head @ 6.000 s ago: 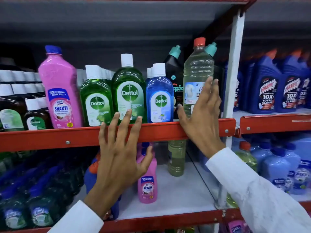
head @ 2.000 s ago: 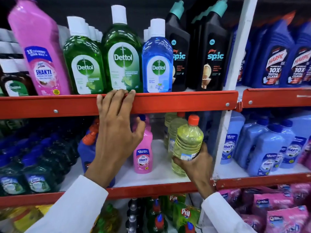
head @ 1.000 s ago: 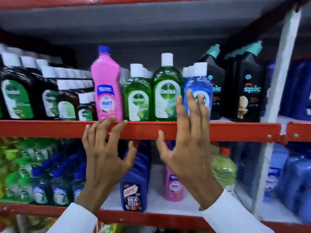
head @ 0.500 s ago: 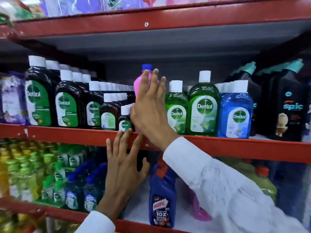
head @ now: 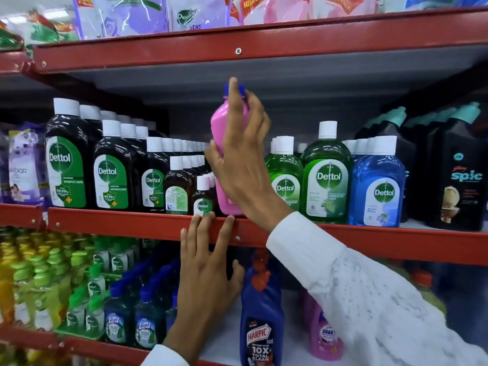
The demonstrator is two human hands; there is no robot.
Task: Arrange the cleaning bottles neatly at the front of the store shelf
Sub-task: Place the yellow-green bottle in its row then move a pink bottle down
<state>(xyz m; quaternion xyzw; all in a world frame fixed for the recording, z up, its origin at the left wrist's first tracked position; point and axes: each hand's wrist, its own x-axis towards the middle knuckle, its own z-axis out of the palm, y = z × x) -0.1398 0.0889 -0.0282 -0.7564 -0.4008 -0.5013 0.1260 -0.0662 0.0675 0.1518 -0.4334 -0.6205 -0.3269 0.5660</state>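
A tall pink bottle with a blue cap (head: pixel 226 122) stands at the front of the middle shelf, between brown Dettol bottles (head: pixel 111 167) and green Dettol bottles (head: pixel 327 178). My right hand (head: pixel 243 154) wraps around the pink bottle, thumb on its left side, fingers over its front and up to the cap. My left hand (head: pixel 206 270) rests flat, fingers spread, with its fingertips on the red shelf rail (head: pixel 118 223) just below the bottle. A blue Dettol bottle (head: pixel 377 186) and black Spic bottles (head: pixel 459 180) stand further right.
The lower shelf holds a blue Harpic bottle (head: pixel 261 320), a pink Shakti bottle (head: pixel 326 336), dark green bottles (head: pixel 126 313) and yellow-green ones (head: pixel 34 283). Refill pouches (head: pixel 126 17) sit on the top shelf, whose underside hangs just over the pink bottle's cap.
My right hand has closed around the pink bottle, thumb now on its left side. My left hand stays on the red rail. The view has shifted slightly upward.
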